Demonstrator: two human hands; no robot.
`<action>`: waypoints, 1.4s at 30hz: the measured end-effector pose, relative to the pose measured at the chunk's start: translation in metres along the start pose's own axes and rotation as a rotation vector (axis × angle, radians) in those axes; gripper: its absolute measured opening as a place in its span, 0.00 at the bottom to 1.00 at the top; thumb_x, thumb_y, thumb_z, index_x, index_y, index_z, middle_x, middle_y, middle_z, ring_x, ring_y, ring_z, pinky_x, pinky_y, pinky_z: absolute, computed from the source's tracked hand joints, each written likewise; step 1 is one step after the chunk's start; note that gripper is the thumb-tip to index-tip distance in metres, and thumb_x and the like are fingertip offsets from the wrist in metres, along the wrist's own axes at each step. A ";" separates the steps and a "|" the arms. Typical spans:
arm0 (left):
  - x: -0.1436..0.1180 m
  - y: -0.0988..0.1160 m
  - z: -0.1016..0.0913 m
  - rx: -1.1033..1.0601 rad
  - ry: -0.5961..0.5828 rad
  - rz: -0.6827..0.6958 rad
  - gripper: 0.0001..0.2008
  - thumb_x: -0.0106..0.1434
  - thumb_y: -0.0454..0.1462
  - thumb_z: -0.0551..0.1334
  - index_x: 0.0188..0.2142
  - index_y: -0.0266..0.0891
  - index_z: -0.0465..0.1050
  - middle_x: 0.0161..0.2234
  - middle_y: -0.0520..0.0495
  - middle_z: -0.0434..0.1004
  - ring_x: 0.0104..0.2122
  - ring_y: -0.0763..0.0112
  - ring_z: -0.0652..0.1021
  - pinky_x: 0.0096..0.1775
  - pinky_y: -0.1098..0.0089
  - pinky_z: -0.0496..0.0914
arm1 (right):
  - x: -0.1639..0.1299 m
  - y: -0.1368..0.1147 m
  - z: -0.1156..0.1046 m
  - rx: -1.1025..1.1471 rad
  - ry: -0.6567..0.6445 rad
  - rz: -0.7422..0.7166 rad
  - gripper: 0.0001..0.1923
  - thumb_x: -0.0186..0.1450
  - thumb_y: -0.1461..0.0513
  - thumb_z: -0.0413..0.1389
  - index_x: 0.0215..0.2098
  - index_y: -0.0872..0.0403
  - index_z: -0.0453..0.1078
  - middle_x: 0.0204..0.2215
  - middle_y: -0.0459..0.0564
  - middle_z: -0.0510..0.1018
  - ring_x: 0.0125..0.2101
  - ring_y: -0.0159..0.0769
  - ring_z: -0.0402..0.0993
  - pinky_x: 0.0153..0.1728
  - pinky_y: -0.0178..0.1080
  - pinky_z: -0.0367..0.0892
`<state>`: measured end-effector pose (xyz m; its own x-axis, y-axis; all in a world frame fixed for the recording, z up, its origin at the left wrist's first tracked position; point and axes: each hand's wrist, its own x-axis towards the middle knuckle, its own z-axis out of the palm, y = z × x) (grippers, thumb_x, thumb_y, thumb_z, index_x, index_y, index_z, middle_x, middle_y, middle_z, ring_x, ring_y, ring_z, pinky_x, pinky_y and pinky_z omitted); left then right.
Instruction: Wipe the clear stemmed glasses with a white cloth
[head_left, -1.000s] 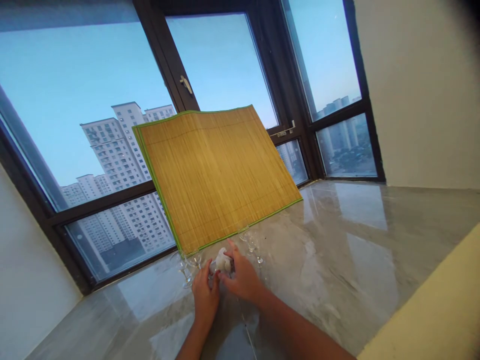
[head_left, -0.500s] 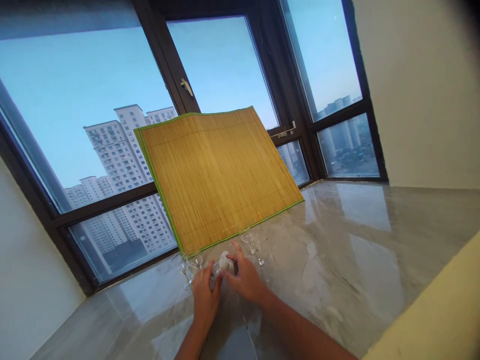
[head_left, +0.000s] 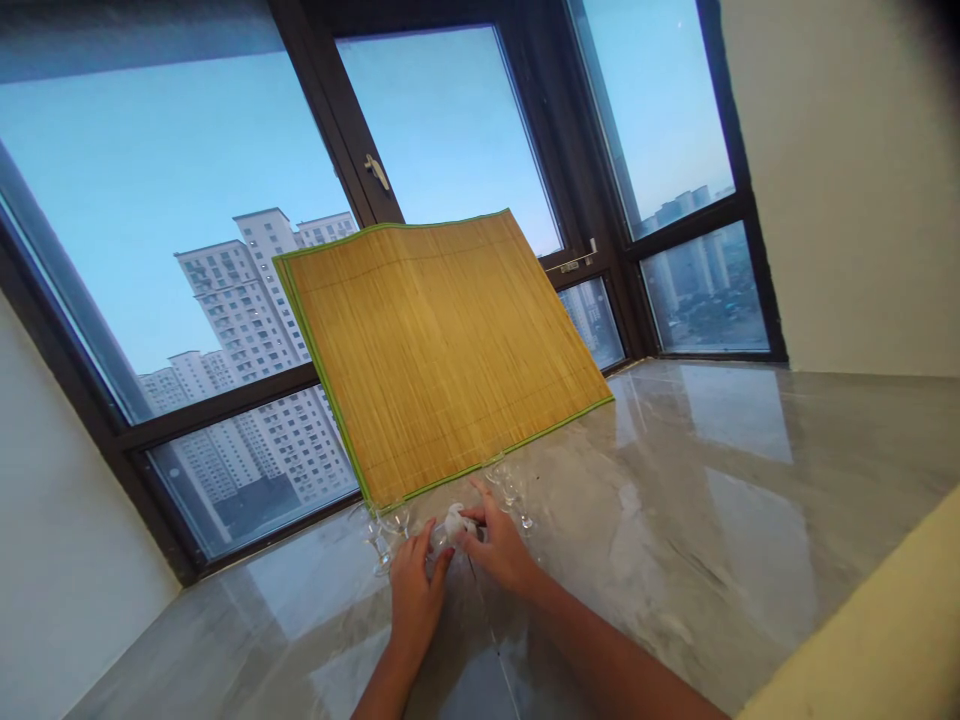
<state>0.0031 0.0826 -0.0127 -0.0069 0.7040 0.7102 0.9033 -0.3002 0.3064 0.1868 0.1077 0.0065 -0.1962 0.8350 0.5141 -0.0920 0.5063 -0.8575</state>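
1. While both hands meet over the marble table [head_left: 675,520], the left hand [head_left: 415,598] has its fingers clamped on a small clear glass [head_left: 439,540], just in front of the bamboo mat [head_left: 442,350].
2. The right hand [head_left: 501,552] pinches a white cloth [head_left: 455,520] against the glass.
3. Best to steady the glass, press gently, and stay clear of the stemmed glasses [head_left: 382,530] on either side.

Left hand [head_left: 415,596] and right hand [head_left: 498,549]: bare, no gloves, rings or watch visible. Both forearms bare to the frame edge; no sleeves visible.
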 end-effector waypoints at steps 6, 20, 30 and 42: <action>0.000 0.003 -0.003 0.057 0.037 0.045 0.25 0.65 0.52 0.58 0.56 0.42 0.72 0.42 0.41 0.79 0.42 0.56 0.77 0.46 0.54 0.70 | 0.000 -0.002 -0.001 0.029 -0.002 0.009 0.44 0.55 0.61 0.58 0.68 0.51 0.51 0.42 0.49 0.81 0.40 0.42 0.78 0.46 0.47 0.72; 0.000 0.001 -0.003 0.053 -0.004 0.052 0.24 0.68 0.50 0.55 0.58 0.42 0.69 0.45 0.40 0.78 0.45 0.56 0.76 0.48 0.54 0.69 | 0.003 -0.001 -0.002 0.050 -0.025 -0.001 0.44 0.54 0.61 0.60 0.67 0.53 0.53 0.39 0.48 0.81 0.37 0.41 0.78 0.43 0.46 0.73; -0.010 0.021 0.008 -0.019 -0.191 0.136 0.22 0.67 0.40 0.53 0.59 0.42 0.69 0.44 0.41 0.77 0.45 0.58 0.75 0.51 0.53 0.67 | -0.010 0.001 0.004 -0.148 -0.122 0.039 0.41 0.55 0.62 0.62 0.65 0.53 0.58 0.58 0.57 0.71 0.56 0.48 0.68 0.58 0.49 0.60; -0.009 0.034 -0.009 -0.014 -0.121 0.212 0.26 0.62 0.43 0.60 0.59 0.41 0.65 0.48 0.39 0.74 0.48 0.55 0.74 0.50 0.53 0.68 | -0.004 0.004 0.010 0.003 -0.059 -0.004 0.26 0.70 0.49 0.46 0.61 0.54 0.63 0.46 0.54 0.76 0.48 0.41 0.72 0.52 0.43 0.65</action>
<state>0.0299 0.0601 -0.0033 0.2344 0.6958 0.6789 0.8730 -0.4580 0.1679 0.1770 0.1042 0.0012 -0.2530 0.8185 0.5157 -0.0956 0.5093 -0.8552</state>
